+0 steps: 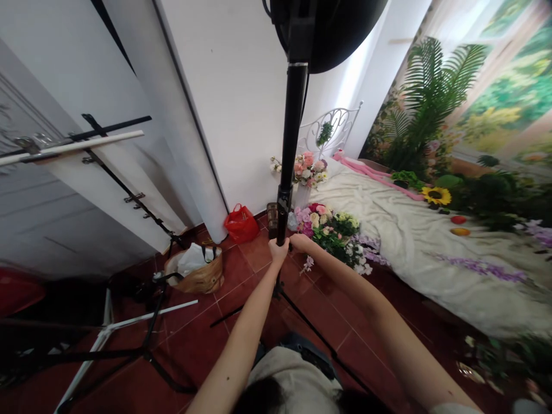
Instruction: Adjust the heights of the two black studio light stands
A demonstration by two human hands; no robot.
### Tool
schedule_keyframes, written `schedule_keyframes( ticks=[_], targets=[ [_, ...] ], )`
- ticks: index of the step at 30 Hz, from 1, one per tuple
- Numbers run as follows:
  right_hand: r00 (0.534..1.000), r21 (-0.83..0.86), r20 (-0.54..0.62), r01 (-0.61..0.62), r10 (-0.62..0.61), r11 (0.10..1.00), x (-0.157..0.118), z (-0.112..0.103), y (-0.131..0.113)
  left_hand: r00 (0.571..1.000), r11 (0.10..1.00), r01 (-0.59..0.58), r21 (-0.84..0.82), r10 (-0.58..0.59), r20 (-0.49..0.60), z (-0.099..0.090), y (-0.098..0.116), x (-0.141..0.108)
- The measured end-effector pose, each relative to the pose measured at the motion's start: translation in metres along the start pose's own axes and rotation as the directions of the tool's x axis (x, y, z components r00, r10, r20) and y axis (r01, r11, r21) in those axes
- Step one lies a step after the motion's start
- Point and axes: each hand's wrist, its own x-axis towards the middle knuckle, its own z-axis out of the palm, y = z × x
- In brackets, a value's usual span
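Observation:
A black light stand (293, 121) rises upright in front of me, with a large round black lamp head (332, 34) at its top. My left hand (279, 250) is wrapped around the lower part of its pole. Against the pole's right side, my right hand (301, 242) is closed at the same height. Its fingers pinch a small dark part of the stand, mostly hidden, which may be a knob. Below my hands, the stand's thin black legs (306, 319) spread over the floor.
To the right, a bed with a cream cover (414, 236) carries a sunflower (436, 195) and other flowers. Bunched flowers (332, 230) stand beside it. A red bag (241, 223), a basket (200, 273) and other stands' legs (146, 351) occupy the left floor.

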Motion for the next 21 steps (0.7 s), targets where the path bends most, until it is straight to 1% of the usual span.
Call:
schedule_keyframes(
  ticks=[2,3,4,6,7,8,10,11,12,13,14,15,17,18,19,21],
  targets=[
    [0.999,-0.003,-0.044,-0.002,0.001,1.0,-0.007,0.002,-0.002,1.0,1.0,-0.012,0.003,0.012,0.01,0.0,-0.001,0.0],
    [0.996,0.006,-0.094,0.008,-0.007,1.0,-0.015,0.007,-0.004,1.0,1.0,-0.018,0.004,0.018,0.017,0.0,-0.002,0.001],
    [0.987,0.022,-0.159,0.016,-0.012,1.0,-0.025,0.015,-0.007,1.0,1.0,-0.022,0.003,0.022,0.023,0.001,-0.002,0.001],
    [0.955,0.077,-0.297,0.019,0.004,0.997,-0.049,0.038,-0.013,0.999,1.0,-0.02,-0.007,0.02,0.028,0.001,-0.002,0.001],
    [0.941,0.109,-0.337,0.005,0.032,0.994,-0.063,0.051,-0.015,1.0,1.0,-0.015,-0.013,0.016,0.026,0.001,-0.002,0.0],
    [0.938,0.135,-0.342,-0.01,0.056,0.991,-0.076,0.064,-0.017,1.0,1.0,-0.01,-0.015,0.01,0.024,0.001,-0.002,0.0],
    [0.956,0.167,-0.28,-0.038,0.084,0.985,-0.096,0.085,-0.02,1.0,1.0,-0.011,-0.012,0.011,0.024,0.001,-0.002,0.0],
    [0.963,0.188,-0.248,-0.055,0.102,0.981,-0.102,0.089,-0.021,1.0,1.0,-0.014,-0.007,0.014,0.027,0.0,-0.002,0.0],
    [0.962,0.224,-0.241,-0.077,0.132,0.972,-0.105,0.088,-0.023,0.999,1.0,-0.017,-0.003,0.017,0.027,0.0,-0.002,0.0],
    [0.949,0.281,-0.268,-0.091,0.169,0.955,-0.106,0.081,-0.025,0.999,1.0,-0.019,0.0,0.019,0.031,0.0,-0.003,0.001],
    [0.922,0.36,-0.326,-0.082,0.207,0.929,-0.104,0.068,-0.028,0.999,1.0,-0.019,-0.001,0.019,0.035,-0.001,-0.003,0.001],
    [0.879,0.449,-0.405,-0.047,0.25,0.892,-0.099,0.05,-0.032,0.999,1.0,-0.018,-0.008,0.018,0.039,-0.001,-0.004,0.002],
    [0.777,0.585,-0.568,0.147,0.273,0.798,-0.087,0.003,-0.046,0.999,0.999,-0.016,-0.034,0.018,0.048,-0.001,-0.004,0.003],
    [0.732,0.615,-0.625,0.246,0.272,0.749,-0.08,-0.022,-0.054,0.999,0.999,-0.017,-0.051,0.019,0.05,-0.001,-0.004,0.003],
    [0.7,0.62,-0.665,0.327,0.258,0.713,-0.074,-0.045,-0.063,0.998,0.998,-0.018,-0.067,0.022,0.05,-0.001,-0.003,0.003],
    [0.671,0.617,-0.706,0.423,0.228,0.664,-0.061,-0.084,-0.081,0.998,0.996,-0.02,-0.086,0.025,0.051,0.0,-0.001,0.003]
  ],
)
